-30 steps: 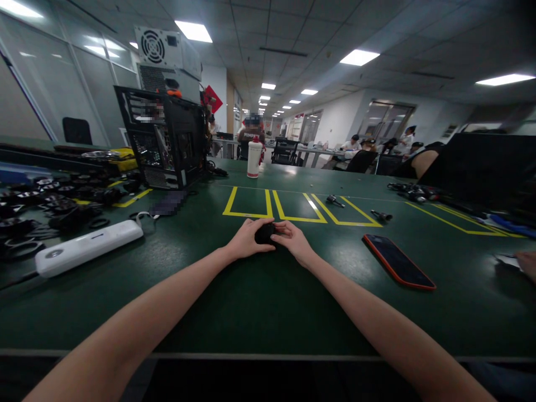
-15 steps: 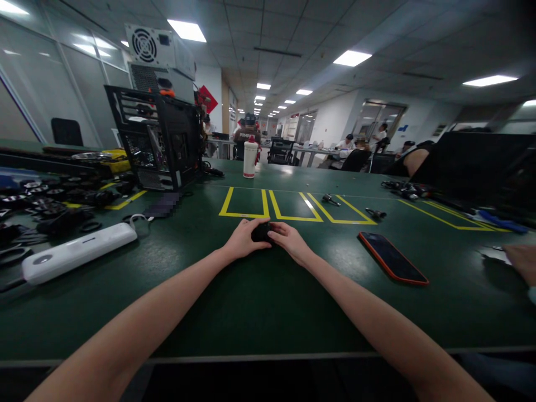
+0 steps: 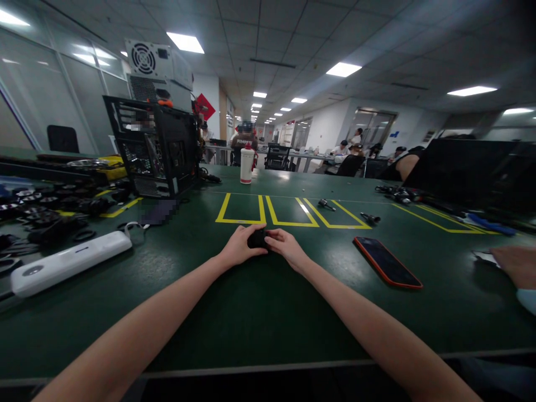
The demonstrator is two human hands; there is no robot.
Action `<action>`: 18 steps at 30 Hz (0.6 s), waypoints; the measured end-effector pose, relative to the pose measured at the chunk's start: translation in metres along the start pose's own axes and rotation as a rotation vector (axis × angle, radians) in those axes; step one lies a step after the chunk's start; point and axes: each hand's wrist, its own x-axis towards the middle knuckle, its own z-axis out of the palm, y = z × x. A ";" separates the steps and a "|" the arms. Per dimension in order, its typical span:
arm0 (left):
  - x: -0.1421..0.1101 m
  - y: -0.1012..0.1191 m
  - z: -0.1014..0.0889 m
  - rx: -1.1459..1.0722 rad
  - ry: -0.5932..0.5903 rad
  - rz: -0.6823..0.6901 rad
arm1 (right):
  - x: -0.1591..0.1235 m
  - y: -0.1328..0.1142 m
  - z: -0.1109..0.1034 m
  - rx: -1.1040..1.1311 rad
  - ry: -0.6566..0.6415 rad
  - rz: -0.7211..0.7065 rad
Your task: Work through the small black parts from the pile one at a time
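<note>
A small black part (image 3: 257, 239), its exact kind too dark to make out, is between my two hands just above the green table. My left hand (image 3: 239, 245) wraps round its left side, thumb below and fingers on top. From the right, the fingertips of my right hand (image 3: 287, 248) pinch its edge. Beyond my hands, yellow tape outlines (image 3: 240, 221) mark the table. Two small dark metal parts with short shafts lie by the right-hand outline: one part (image 3: 326, 205) inside it, the other part (image 3: 370, 218) at its right edge.
An orange-cased phone (image 3: 388, 262) lies right of my hands. At left are a white power strip (image 3: 71, 262), a black computer case (image 3: 157, 148) and a pile of black parts. A white cup (image 3: 246, 166) stands behind. Another person's hand (image 3: 517, 265) reaches in at far right.
The whole view has shifted slightly, so things sit a little lower and further left. My hands keep their hold on the black part. The other person's hand has come further in.
</note>
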 end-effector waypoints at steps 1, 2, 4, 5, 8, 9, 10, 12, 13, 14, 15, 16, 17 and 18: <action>0.000 0.000 0.000 0.001 -0.001 -0.003 | 0.001 0.001 0.000 -0.015 -0.004 -0.001; 0.000 0.000 0.001 0.002 -0.002 -0.003 | 0.001 0.001 -0.001 -0.036 -0.010 -0.012; 0.001 -0.001 0.001 0.009 0.002 -0.001 | 0.001 0.001 0.000 -0.077 -0.028 -0.070; 0.001 -0.001 0.001 0.012 0.005 0.001 | 0.000 0.001 0.000 -0.087 -0.034 -0.106; 0.001 -0.001 0.001 0.011 0.014 0.004 | -0.003 -0.003 0.002 -0.084 -0.045 -0.165; 0.001 -0.001 0.001 0.010 0.014 0.003 | -0.005 -0.004 0.003 -0.079 -0.046 -0.159; 0.001 -0.001 0.001 0.010 0.013 0.004 | -0.005 -0.005 0.004 -0.073 -0.043 -0.144; 0.001 0.000 0.001 0.012 0.008 0.005 | -0.006 -0.007 0.005 -0.062 -0.019 -0.117; 0.001 0.000 0.001 0.012 0.005 0.004 | -0.005 -0.007 0.005 -0.057 0.000 -0.110; 0.001 0.000 0.001 0.012 0.003 0.003 | -0.004 -0.007 0.005 -0.052 0.019 -0.101; 0.001 0.000 0.001 0.010 0.001 0.000 | -0.002 -0.006 0.005 -0.042 0.035 -0.085; 0.001 0.000 0.001 0.009 0.000 -0.004 | -0.001 -0.005 0.005 -0.030 0.045 -0.062; 0.001 0.000 0.001 0.008 -0.002 -0.008 | 0.001 -0.005 0.004 -0.018 0.049 -0.037; 0.001 0.000 0.001 0.008 -0.003 -0.010 | 0.002 -0.004 0.003 -0.011 0.045 -0.015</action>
